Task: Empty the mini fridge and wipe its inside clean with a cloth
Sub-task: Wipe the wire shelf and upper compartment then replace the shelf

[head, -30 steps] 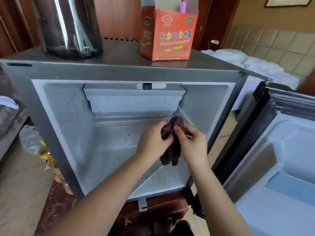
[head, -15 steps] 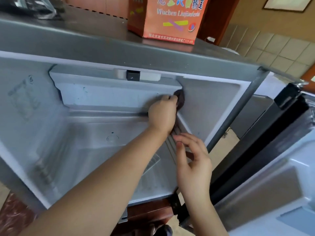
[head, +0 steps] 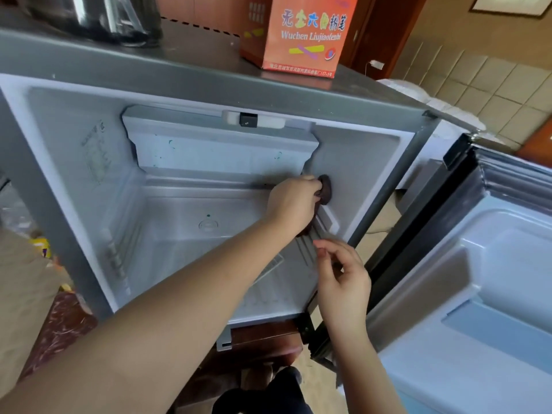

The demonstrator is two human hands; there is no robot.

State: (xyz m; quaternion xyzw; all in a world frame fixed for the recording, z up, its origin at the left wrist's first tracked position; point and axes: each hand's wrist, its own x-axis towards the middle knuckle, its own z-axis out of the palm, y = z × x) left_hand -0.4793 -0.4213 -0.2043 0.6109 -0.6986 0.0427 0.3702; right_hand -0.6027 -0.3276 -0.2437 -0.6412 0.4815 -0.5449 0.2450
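Inside the mini fridge (head: 191, 204), my left hand (head: 291, 204) grips the cloth (head: 325, 189) against the right wall; right hand (head: 343, 279) hangs loose, holding nothing.

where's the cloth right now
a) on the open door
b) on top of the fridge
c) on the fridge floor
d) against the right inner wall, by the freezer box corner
d: the left hand grips the dark cloth and holds it against the right inner wall, just below the corner of the freezer compartment.
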